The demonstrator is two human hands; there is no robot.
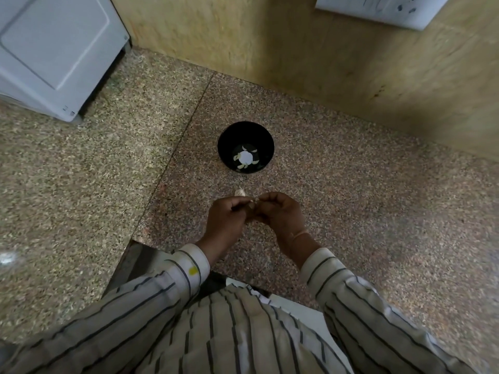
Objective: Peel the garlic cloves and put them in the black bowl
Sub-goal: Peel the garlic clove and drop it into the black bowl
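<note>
Garlic peeling goes on over a speckled granite counter [351,198], with the black bowl [259,136] standing apart from the hands, on the side towards the wall [297,49]. Nearer the body, the left hand [229,214] and right hand [282,211] meet fingertip to fingertip, both with fingers curled in and pinching something small between them. I judge it to be the clove being peeled, though it is almost wholly hidden. To do this well, one hand should hold it steady while a nail of the other lifts the skin at one end and strips it lengthwise, keeping scraps out of the bowl. Peeled cloves [239,166] lie pale and smooth in a ring on the bowl's bottom. One papery garlic piece [239,192] lies on the counter just beyond the left hand.
</note>
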